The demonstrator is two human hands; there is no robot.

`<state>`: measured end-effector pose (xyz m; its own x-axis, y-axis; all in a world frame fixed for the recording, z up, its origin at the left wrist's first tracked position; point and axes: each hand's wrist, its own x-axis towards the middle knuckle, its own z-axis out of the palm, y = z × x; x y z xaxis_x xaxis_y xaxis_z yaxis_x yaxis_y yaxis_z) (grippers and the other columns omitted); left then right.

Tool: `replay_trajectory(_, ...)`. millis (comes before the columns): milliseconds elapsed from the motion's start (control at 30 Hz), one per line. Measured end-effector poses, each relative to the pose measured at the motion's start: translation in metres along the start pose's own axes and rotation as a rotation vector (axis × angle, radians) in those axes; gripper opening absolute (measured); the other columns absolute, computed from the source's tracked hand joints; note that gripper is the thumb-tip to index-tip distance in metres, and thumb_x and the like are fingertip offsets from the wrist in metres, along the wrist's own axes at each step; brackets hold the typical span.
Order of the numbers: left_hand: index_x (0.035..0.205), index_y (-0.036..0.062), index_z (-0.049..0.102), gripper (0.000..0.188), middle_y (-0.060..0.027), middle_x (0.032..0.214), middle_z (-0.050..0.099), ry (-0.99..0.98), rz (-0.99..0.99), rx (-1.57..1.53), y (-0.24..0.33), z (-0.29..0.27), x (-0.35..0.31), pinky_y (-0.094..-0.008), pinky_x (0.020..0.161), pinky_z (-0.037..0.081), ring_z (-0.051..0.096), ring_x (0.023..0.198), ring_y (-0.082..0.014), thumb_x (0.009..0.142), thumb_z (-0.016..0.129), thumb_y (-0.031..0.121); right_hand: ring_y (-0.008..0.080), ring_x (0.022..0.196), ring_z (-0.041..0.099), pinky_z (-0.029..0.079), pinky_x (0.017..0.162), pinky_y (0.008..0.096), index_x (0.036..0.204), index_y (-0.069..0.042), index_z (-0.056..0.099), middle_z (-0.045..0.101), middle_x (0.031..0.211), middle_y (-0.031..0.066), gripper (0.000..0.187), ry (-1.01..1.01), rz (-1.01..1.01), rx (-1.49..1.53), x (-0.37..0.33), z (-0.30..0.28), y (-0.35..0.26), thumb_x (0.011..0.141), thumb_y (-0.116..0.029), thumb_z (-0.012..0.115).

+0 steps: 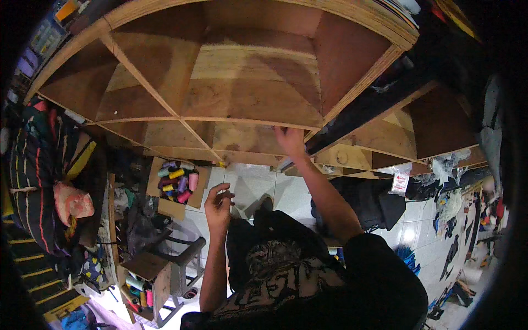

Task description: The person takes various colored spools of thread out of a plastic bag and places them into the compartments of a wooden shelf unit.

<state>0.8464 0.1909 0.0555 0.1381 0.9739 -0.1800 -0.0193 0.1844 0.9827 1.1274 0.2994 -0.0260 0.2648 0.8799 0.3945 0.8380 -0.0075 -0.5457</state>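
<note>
My right hand (290, 142) is raised to the front edge of a wooden shelf unit (247, 122), at the board between the upper and lower compartments. Its fingers are partly hidden there, and whether they grip the board cannot be made out. Lower and to the left, my left hand (218, 204) hangs in the air with loosely bent fingers apart and nothing in them. The compartments facing me are bare plywood, apart from a tiny pale speck (115, 113) in the left one.
An open cardboard box (171, 208) of colourful thread spools (179, 181) stands left of my left hand. Below it are a grey plastic chair (187, 256) and another spool box (159, 275). Striped cloth bundles (41, 176) fill the far left. A black bag (379, 206) lies right of my forearm.
</note>
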Motion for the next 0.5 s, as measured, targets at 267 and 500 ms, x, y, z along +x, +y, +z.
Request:
replay_trajectory(267,0.122,0.0056,0.043,0.048,-0.0124,0.107,0.054,-0.259,-0.306,-0.167,0.022,0.086,0.103,-0.0391,0.072,0.053,0.057,0.095,-0.0254,0.084,0.061,0.031,0.0355,0.08,0.057,0.046,0.068,0.0432,0.093,-0.003,0.057,0.057,0.088,0.0166,0.021,-0.031,0.058,0.281,-0.069,-0.041,-0.061,0.076,-0.013,0.062)
replay_trajectory(500,0.107,0.0023,0.051,0.021,-0.0131,0.097,0.059,-0.138,-0.243,-0.477,-0.027,0.054,0.112,-0.0404,0.07,0.054,0.062,0.085,-0.0269,0.087,0.045,0.009,0.0227,0.065,0.055,0.047,0.059,0.033,0.095,-0.004,0.059,0.053,0.075,0.0108,0.036,-0.057,0.267,0.359,-0.101,-0.049,-0.088,0.068,-0.021,0.076)
